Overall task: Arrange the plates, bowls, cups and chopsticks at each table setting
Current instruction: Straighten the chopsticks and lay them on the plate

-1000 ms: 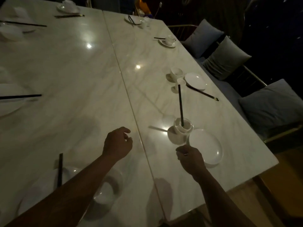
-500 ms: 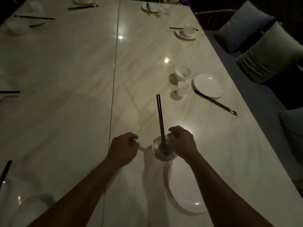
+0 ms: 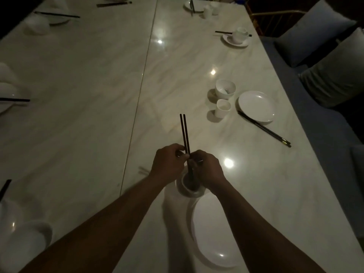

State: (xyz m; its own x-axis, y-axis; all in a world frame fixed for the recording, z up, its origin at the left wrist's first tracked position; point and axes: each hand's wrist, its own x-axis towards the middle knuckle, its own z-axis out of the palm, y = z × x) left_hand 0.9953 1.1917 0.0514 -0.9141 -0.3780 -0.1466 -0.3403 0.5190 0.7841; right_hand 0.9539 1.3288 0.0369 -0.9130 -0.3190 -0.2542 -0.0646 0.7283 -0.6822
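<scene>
A pair of dark chopsticks [image 3: 184,133] stands upright in a white cup [image 3: 188,187] near me on the marble table [image 3: 256,184]. My left hand [image 3: 168,161] pinches the chopsticks at mid-length. My right hand [image 3: 206,168] curls round them from the right, just above the cup's rim. A white plate [image 3: 213,233] lies directly in front of the cup, partly under my right forearm. Farther off sit a white bowl [image 3: 225,88], a small cup [image 3: 223,107], a plate [image 3: 257,106] and flat-lying chopsticks [image 3: 264,129].
More settings ring the table: a cup on a saucer [image 3: 239,35] at far right, dishes [image 3: 194,5] at the far end, plates and chopsticks [image 3: 14,99] along the left edge, a bowl [image 3: 29,239] at near left. Grey cushions [image 3: 315,32] line the bench on the right.
My left hand moved right and took hold of the chopsticks. My right hand rose from the cup's side to the chopsticks. The view shifted closer over the cup.
</scene>
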